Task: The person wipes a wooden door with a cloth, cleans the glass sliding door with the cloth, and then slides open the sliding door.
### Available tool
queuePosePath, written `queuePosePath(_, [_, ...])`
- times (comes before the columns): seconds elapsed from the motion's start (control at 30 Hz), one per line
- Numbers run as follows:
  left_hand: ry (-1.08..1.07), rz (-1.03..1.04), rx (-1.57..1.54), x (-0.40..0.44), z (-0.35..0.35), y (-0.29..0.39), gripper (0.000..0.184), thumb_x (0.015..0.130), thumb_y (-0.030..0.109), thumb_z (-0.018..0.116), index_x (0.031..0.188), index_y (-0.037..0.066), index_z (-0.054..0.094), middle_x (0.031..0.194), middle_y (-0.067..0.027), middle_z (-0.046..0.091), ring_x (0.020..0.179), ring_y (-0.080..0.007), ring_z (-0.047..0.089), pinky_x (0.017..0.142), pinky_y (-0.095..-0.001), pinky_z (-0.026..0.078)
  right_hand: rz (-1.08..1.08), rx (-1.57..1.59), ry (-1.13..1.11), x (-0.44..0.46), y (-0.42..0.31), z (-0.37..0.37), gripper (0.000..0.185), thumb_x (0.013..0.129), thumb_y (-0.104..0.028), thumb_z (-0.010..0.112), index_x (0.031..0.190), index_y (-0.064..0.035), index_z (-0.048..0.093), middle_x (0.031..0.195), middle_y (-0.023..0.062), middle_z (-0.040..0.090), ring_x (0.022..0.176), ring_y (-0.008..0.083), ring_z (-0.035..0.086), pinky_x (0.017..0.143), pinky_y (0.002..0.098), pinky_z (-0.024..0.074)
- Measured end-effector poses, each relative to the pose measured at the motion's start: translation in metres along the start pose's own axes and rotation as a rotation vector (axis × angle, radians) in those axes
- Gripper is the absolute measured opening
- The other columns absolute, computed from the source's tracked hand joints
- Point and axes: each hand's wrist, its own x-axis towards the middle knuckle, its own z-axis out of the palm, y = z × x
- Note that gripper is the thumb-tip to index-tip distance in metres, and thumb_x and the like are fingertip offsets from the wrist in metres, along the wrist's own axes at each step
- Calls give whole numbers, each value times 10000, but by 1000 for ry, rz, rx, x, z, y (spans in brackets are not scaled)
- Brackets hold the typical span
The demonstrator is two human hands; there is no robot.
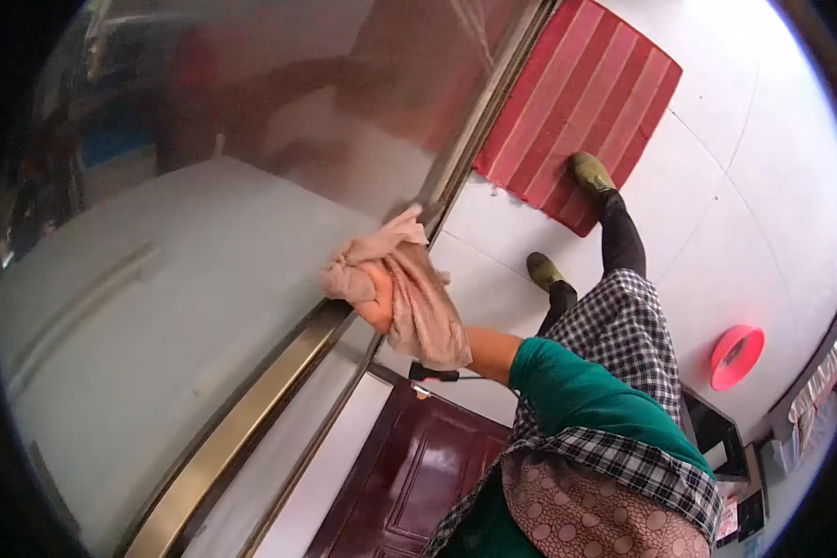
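Observation:
My right hand (376, 296) presses a crumpled pinkish-beige cloth (426, 312) against the edge of a glass door (279, 242). The fingers are bent round the cloth, and part of it hangs over my wrist. Several fingers are covered by its folds. Just below the hand, a long gold-coloured bar handle (242, 437) runs along the door. The metal door frame (470, 139) passes behind the cloth. My left hand is out of the picture.
A red striped mat (581, 112) lies on the white tiled floor (716, 205), with one of my shoes on it. To the right is a pink basin (737, 357). A dark red panelled door (414, 470) stands below, near a small black object (432, 374) with a cord.

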Motion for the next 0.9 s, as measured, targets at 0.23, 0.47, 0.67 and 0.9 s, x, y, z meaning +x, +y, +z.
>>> queuePosePath(0.23, [-656, -381, -1143, -151, 6, 194, 1149, 745, 447, 721, 1455, 93, -110, 1508, -236, -60, 1372, -465, 67, 1093, -585, 112, 590, 1453, -221, -14, -43, 69, 252, 881, -210, 517, 936, 14, 620, 806, 48, 614, 783, 128, 583, 673, 272, 477])
queuePosePath(0.47, [-390, -1219, -1651, -111, 27, 311, 909, 862, 372, 609, 1462, 76, -7, 1513, -168, 61, 1359, -350, 213, 1103, -481, 211, 406, 1629, -284, -7, -132, -11, 498, 888, -310, 577, 1230, 32, 461, 1153, 103, 521, 1106, 195, 444, 961, 324, 365])
queuePosePath(0.67, [-409, -2001, -2028, -130, 43, 334, 538, 951, 284, 362, 1397, -6, 278, 1399, -137, 361, 1271, -261, 380, 1047, -395, 348, -397, 426, -435, -19, -25, -18, 711, 831, -377, 649, 1317, 44, 347, 1246, 188, 456, 1208, 288, 404, 1009, 370, 338])
queuePosePath(0.9, [31, -1569, -1915, -107, 29, 278, 604, 946, 407, 371, 1307, -76, 387, 1283, -166, 492, 1150, -336, 497, 950, -459, 430, -529, 547, -69, -27, -54, 2, 458, 683, -300, 714, 1017, -27, 562, 1069, 188, 457, 950, 358, 480, 793, 429, 401])
